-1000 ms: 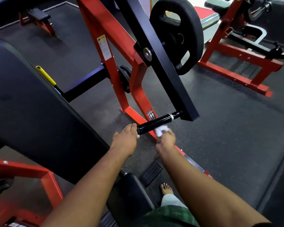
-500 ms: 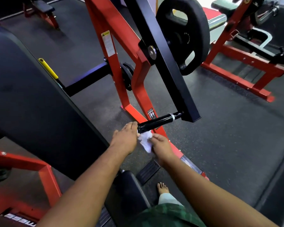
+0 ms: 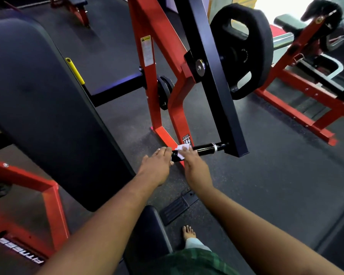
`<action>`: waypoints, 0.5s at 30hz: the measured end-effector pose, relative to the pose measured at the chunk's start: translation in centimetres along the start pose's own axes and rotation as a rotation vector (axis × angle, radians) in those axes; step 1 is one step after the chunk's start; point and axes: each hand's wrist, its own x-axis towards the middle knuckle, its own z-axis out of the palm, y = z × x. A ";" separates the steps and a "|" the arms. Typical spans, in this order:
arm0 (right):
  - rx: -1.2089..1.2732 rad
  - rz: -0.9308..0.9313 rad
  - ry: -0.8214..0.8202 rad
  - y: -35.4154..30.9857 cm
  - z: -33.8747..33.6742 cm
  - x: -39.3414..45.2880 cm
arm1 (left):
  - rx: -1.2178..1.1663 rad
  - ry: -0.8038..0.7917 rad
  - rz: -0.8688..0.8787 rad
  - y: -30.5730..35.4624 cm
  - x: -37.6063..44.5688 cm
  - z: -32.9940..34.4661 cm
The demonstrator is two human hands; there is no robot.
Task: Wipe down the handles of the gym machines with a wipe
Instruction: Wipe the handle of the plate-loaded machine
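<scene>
Right hand (image 3: pixel 194 165) presses a crumpled white wipe (image 3: pixel 182 150) onto the glossy black cylindrical handle (image 3: pixel 199 150), fingers curled over the top of wipe and bar. Left hand (image 3: pixel 157 163) sits at the handle's free end, fingers bent over the tip, thumb underneath; looks like a hold on the bar end. Handle is smooth and shiny with a pale band near its far end, and it juts sideways from the matte black square-tube lever arm (image 3: pixel 213 76). The arm pivots on a red painted steel frame (image 3: pixel 159 56). A black rubber weight plate (image 3: pixel 244 48) with grip slots hangs behind. Big black padded backrest (image 3: pixel 38 100) on the left. Speckled dark rubber floor (image 3: pixel 276 185) below.
</scene>
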 end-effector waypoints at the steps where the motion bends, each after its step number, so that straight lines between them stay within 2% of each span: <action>1: 0.076 -0.066 0.014 -0.4 -0.2 -0.5 | -0.012 0.003 0.004 -0.1 0.0 0.2; 2: 0.139 -0.076 0.062 -0.4 -0.9 -0.5 | -0.029 0.010 0.006 -0.2 -0.1 0.3; 3: 0.178 -0.011 0.125 0.2 -1.8 0.0 | -0.048 0.019 0.005 -0.3 -0.3 0.4; 5: 0.067 0.174 0.255 2.3 -3.7 2.1 | -0.070 0.041 0.007 -0.3 -0.7 0.6; 7: -0.202 0.264 0.137 3.8 -5.2 3.9 | -0.070 0.060 0.007 -0.2 -1.2 0.8; 9: -0.369 0.263 -0.020 3.5 -5.0 4.5 | -0.089 0.062 -0.004 -0.1 -1.5 0.8; 15: -0.122 0.084 -0.036 -3.1 -0.1 1.2 | -0.166 0.049 -0.017 -1.1 -3.0 1.3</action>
